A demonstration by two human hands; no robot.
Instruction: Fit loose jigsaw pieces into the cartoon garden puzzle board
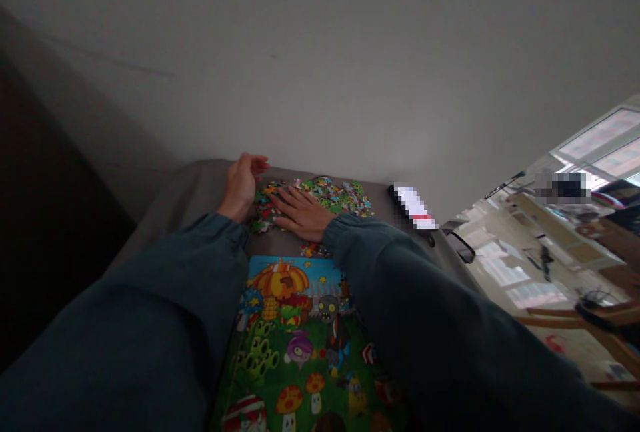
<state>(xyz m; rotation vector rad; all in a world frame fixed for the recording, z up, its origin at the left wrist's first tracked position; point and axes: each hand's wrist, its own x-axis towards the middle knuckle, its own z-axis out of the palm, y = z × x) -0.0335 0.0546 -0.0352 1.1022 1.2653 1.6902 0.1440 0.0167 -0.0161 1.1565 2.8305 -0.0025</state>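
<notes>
A spread heap of loose jigsaw puzzle pieces lies on a grey cloth-covered surface. My right hand rests palm down on the left part of the heap, its fingers spread apart. At the heap's left edge stands my left hand, turned on its side with its fingers curved toward the wall and nothing visible in them. A colourful picture board with cartoon plants, mushrooms and a zombie lies nearer to me, between my forearms. A few more pieces sit between the board and my right hand.
A phone with a lit, blurred screen lies to the right of the pieces. Beside it, at the surface's right edge, are glasses. A pale wall rises directly behind. A cluttered room shows at far right.
</notes>
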